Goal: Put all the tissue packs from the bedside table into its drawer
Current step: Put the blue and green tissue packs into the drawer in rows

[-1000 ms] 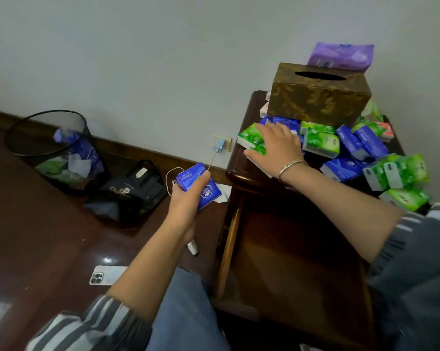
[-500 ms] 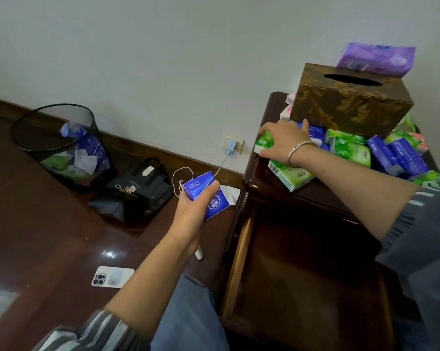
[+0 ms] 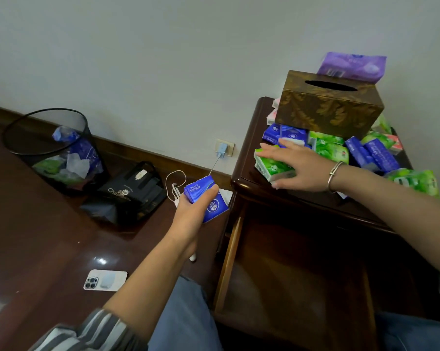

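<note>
Left hand [image 3: 189, 214]: it is gripping a blue tissue pack [image 3: 215, 207] in the air, out to the left of the table [image 3: 241, 182].
Left fingers [image 3: 210, 192]: they are curling round the pack, with the thumb pressing across its top face; the other fingers are hiding behind it.
Right hand [image 3: 300, 167]: it is reaching over the table's front left corner, wearing a bracelet [image 3: 334, 177] at the wrist.
Right fingers [image 3: 269, 150]: they are lying straight and slightly spread over a green tissue pack [image 3: 271, 168], with the thumb resting along its near white end.
Green tissue pack: it is lying directly under the right fingers, close to the table's edge.
Heap of tissue packs [image 3: 333, 150]: blue and green ones are lying jumbled just beyond and to the right of the right fingers.
Tissue box [image 3: 328, 110]: the brown box is sitting on the heap, behind the right fingers, with a purple pack [image 3: 353, 67] behind it.
Drawer [image 3: 297, 269]: it is standing pulled out below the right hand, to the right of the left fingers.
Charger [image 3: 222, 149]: it is sitting in the wall socket, just beyond the left fingers.
Floor [image 3: 36, 236]: a waste bin [image 3: 49, 148], a black bag [image 3: 130, 196] and a phone [image 3: 105, 279] are lying well to the left of the left fingers.
</note>
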A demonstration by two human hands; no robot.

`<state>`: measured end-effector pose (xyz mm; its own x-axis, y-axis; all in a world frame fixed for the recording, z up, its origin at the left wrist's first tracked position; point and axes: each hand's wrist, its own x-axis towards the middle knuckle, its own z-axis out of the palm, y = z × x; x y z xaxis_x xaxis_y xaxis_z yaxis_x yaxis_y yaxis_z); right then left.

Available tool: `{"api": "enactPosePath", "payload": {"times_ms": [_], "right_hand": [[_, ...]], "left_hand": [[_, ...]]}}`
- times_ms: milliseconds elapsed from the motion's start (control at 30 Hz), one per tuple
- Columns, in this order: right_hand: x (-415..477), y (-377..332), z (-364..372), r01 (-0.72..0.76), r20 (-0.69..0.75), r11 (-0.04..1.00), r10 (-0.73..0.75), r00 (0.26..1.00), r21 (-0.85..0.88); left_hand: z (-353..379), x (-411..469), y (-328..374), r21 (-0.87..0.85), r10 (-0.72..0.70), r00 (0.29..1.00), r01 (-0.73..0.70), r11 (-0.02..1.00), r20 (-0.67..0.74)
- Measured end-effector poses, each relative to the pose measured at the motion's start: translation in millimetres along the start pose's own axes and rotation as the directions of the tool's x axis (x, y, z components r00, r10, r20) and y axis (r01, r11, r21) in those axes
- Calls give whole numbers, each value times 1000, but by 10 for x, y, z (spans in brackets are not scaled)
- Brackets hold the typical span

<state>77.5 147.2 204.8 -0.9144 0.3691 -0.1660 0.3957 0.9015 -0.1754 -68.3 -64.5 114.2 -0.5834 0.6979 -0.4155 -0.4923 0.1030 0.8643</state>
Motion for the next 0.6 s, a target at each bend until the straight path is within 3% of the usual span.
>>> {"api": "enactPosePath", "payload": {"times_ms": [167, 433, 500, 600], "right_hand": [[7, -133, 117, -58, -23, 988, 55, 998, -143], [-16, -449, 525, -104, -393, 994, 80, 916, -41], [-48, -441, 564, -68, -472, 997, 77, 878, 36], [-110, -390, 560, -62, -533, 963, 199, 823, 263]], "left_hand": [[7, -90, 51, -7, 9, 1000, -9, 1000, -4], [56, -191, 54, -17, -6, 1000, 6, 1000, 9], [59, -201, 44, -7, -15, 1000, 15, 1000, 4], [98, -204, 61, -10, -16, 1000, 16, 1000, -6]]}}
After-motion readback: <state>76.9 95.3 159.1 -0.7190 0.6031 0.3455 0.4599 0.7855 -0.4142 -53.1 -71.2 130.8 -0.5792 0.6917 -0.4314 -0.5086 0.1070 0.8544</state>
